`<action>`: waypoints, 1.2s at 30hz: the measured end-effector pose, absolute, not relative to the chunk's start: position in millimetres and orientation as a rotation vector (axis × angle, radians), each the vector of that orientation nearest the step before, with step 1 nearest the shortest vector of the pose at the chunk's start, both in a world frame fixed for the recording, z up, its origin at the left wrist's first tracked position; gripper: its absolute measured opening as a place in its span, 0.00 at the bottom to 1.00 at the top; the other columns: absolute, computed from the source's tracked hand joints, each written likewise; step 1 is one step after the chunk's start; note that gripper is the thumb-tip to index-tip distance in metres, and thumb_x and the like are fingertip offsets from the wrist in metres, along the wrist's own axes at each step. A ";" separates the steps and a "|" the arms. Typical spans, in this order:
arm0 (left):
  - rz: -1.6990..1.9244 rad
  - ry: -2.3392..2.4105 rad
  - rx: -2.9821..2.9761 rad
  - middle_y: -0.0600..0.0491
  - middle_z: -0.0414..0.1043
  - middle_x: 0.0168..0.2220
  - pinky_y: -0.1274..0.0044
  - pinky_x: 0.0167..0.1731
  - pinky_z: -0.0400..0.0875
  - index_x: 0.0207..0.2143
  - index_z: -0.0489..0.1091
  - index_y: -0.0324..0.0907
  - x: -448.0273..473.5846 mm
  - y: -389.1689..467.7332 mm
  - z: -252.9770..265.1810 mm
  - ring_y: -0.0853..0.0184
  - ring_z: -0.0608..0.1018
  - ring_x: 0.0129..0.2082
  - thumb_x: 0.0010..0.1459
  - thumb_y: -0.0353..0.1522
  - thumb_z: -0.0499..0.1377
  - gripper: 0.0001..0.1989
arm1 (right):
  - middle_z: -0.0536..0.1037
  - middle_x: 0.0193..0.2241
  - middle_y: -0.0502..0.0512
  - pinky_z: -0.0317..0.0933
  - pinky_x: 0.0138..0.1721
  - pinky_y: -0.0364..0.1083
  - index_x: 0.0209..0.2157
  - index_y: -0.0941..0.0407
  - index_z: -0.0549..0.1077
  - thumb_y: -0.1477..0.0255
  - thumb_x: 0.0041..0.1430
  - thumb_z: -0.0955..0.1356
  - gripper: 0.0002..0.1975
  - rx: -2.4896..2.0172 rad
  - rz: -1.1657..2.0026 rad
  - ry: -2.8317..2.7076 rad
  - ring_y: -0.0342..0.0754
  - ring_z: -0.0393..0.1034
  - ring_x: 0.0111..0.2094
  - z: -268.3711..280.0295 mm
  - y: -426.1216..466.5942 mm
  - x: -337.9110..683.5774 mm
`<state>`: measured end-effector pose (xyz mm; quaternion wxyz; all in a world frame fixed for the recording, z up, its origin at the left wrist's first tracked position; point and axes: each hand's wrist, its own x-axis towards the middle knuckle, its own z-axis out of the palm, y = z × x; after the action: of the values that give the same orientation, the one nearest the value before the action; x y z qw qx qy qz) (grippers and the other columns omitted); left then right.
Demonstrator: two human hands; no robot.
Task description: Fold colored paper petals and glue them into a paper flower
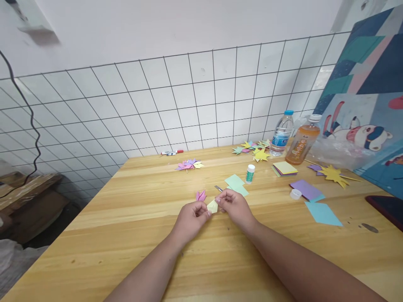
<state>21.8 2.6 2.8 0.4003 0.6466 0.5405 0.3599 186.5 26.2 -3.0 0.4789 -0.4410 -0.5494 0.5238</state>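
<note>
Between my two hands is a small piece of folded pale yellow paper [213,206], just above the wooden table. My left hand [191,219] pinches its left side between thumb and fingers. On the other side, my right hand [234,206] grips the upper right edge. A pink folded paper piece [200,196] lies right behind my left hand. Beyond my right hand are a small metal blade-like tool [218,188], partly hidden, and light green paper squares [236,183]. A glue stick [250,173] with a white cap stands upright behind them.
On the wooden table [126,235], folded paper clusters [189,164] and markers [172,152] lie near the tiled wall. At right stand a water bottle [281,134] and an orange drink bottle [302,140], near a paper stack [285,168], blue paper [323,213] and a white cap [295,194].
</note>
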 end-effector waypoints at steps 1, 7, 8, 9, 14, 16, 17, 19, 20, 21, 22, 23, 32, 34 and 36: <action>0.914 1.361 1.642 0.59 0.60 0.17 0.81 0.20 0.52 0.19 0.65 0.41 21.4 3.1 2.1 0.72 0.62 0.18 0.47 0.36 0.59 0.10 | 0.69 0.19 0.48 0.57 0.25 0.42 0.24 0.56 0.68 0.64 0.48 0.69 0.11 -1.081 1.249 -1.363 0.42 0.62 0.21 -2.8 26.0 186.7; 0.921 1.351 1.630 0.59 0.60 0.17 0.81 0.20 0.52 0.19 0.65 0.41 19.4 3.4 -0.7 0.72 0.62 0.18 0.48 0.36 0.59 0.10 | 0.70 0.22 0.49 0.58 0.29 0.43 0.25 0.56 0.69 0.67 0.50 0.67 0.07 -1.094 1.141 -1.459 0.44 0.64 0.26 -1.0 24.8 187.0; 0.922 1.348 1.625 0.59 0.61 0.17 0.81 0.20 0.53 0.20 0.65 0.41 19.4 3.1 -0.7 0.72 0.62 0.18 0.48 0.36 0.58 0.10 | 0.70 0.23 0.49 0.58 0.29 0.43 0.25 0.56 0.69 0.67 0.50 0.67 0.07 -1.100 1.134 -1.462 0.44 0.64 0.26 -1.1 24.8 186.7; 0.923 1.347 1.622 0.58 0.62 0.17 0.80 0.21 0.53 0.20 0.65 0.41 19.6 2.8 -0.5 0.71 0.63 0.18 0.48 0.36 0.59 0.10 | 0.70 0.23 0.49 0.58 0.29 0.43 0.25 0.56 0.69 0.68 0.50 0.67 0.07 -1.104 1.131 -1.464 0.44 0.64 0.26 -1.3 24.9 186.5; 0.988 1.304 1.562 0.55 0.70 0.23 0.80 0.25 0.60 0.27 0.71 0.40 22.6 3.4 2.5 0.69 0.69 0.23 0.48 0.37 0.60 0.09 | 0.68 0.21 0.47 0.57 0.27 0.42 0.27 0.57 0.69 0.68 0.49 0.67 0.06 -1.095 1.162 -1.432 0.42 0.62 0.23 -3.5 28.8 186.7; 1.015 1.298 1.538 0.55 0.70 0.23 0.79 0.26 0.61 0.28 0.72 0.39 22.9 4.2 3.1 0.69 0.70 0.23 0.48 0.37 0.61 0.10 | 0.68 0.21 0.47 0.58 0.27 0.42 0.27 0.57 0.69 0.67 0.49 0.68 0.07 -1.086 1.174 -1.425 0.42 0.63 0.24 -3.9 30.2 187.0; 1.021 1.295 1.527 0.55 0.69 0.22 0.80 0.25 0.61 0.27 0.72 0.39 22.8 4.6 3.1 0.69 0.69 0.22 0.47 0.38 0.61 0.10 | 0.68 0.21 0.47 0.58 0.27 0.42 0.27 0.57 0.69 0.67 0.49 0.68 0.07 -1.083 1.178 -1.426 0.42 0.63 0.24 -3.9 30.4 186.9; 1.028 1.277 1.507 0.57 0.67 0.19 0.80 0.23 0.60 0.24 0.71 0.39 22.1 5.0 2.8 0.70 0.68 0.20 0.48 0.39 0.61 0.11 | 0.67 0.21 0.46 0.57 0.27 0.42 0.28 0.56 0.68 0.66 0.49 0.67 0.08 -1.068 1.202 -1.432 0.42 0.62 0.23 -4.0 29.8 186.4; 1.035 1.269 1.508 0.57 0.67 0.19 0.80 0.23 0.59 0.24 0.71 0.39 21.7 5.0 2.5 0.70 0.67 0.20 0.48 0.39 0.61 0.11 | 0.67 0.20 0.46 0.57 0.26 0.42 0.29 0.56 0.68 0.65 0.49 0.67 0.09 -1.058 1.216 -1.441 0.42 0.62 0.22 -4.0 29.0 186.1; 1.043 1.271 1.520 0.56 0.67 0.19 0.80 0.23 0.60 0.24 0.72 0.39 21.5 4.9 2.2 0.70 0.68 0.20 0.48 0.39 0.61 0.11 | 0.66 0.20 0.45 0.56 0.26 0.42 0.30 0.55 0.68 0.65 0.49 0.67 0.09 -1.049 1.224 -1.462 0.42 0.61 0.22 -3.9 28.0 185.8; 1.054 1.282 1.543 0.56 0.68 0.19 0.80 0.23 0.60 0.23 0.72 0.39 21.4 4.6 1.8 0.70 0.68 0.21 0.48 0.39 0.61 0.11 | 0.66 0.20 0.45 0.56 0.25 0.42 0.31 0.55 0.68 0.65 0.49 0.68 0.09 -1.047 1.219 -1.500 0.42 0.61 0.22 -3.8 27.0 185.5; 1.068 1.297 1.570 0.55 0.69 0.20 0.80 0.24 0.60 0.23 0.73 0.39 21.4 4.3 1.4 0.69 0.69 0.22 0.48 0.39 0.61 0.11 | 0.65 0.21 0.45 0.55 0.25 0.41 0.31 0.55 0.68 0.65 0.49 0.68 0.09 -1.057 1.200 -1.550 0.42 0.61 0.22 -3.5 25.9 185.3; 1.111 1.407 1.741 0.52 0.75 0.24 0.78 0.27 0.65 0.25 0.77 0.43 18.6 1.9 -2.3 0.65 0.74 0.25 0.49 0.36 0.60 0.08 | 0.62 0.17 0.45 0.49 0.22 0.40 0.23 0.55 0.68 0.74 0.47 0.65 0.03 -1.169 1.115 -1.701 0.42 0.58 0.20 -2.3 24.6 184.4; 1.096 1.432 1.776 0.52 0.75 0.24 0.78 0.27 0.65 0.25 0.77 0.43 18.8 1.8 -2.1 0.65 0.74 0.25 0.49 0.35 0.60 0.07 | 0.61 0.17 0.44 0.48 0.22 0.40 0.24 0.54 0.69 0.77 0.45 0.63 0.04 -1.171 1.109 -1.700 0.42 0.57 0.20 -5.4 26.0 184.6; 1.089 1.457 1.786 0.52 0.75 0.25 0.78 0.27 0.65 0.25 0.76 0.43 19.2 1.9 -1.4 0.65 0.74 0.26 0.49 0.35 0.59 0.07 | 0.63 0.18 0.44 0.49 0.23 0.40 0.24 0.54 0.68 0.79 0.43 0.62 0.07 -1.137 1.125 -1.687 0.42 0.58 0.20 -9.0 27.4 184.7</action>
<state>19.2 1.9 -1.4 0.2919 0.6702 0.5465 0.4086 184.7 27.4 -9.0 0.3973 -0.4490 -0.6660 0.4439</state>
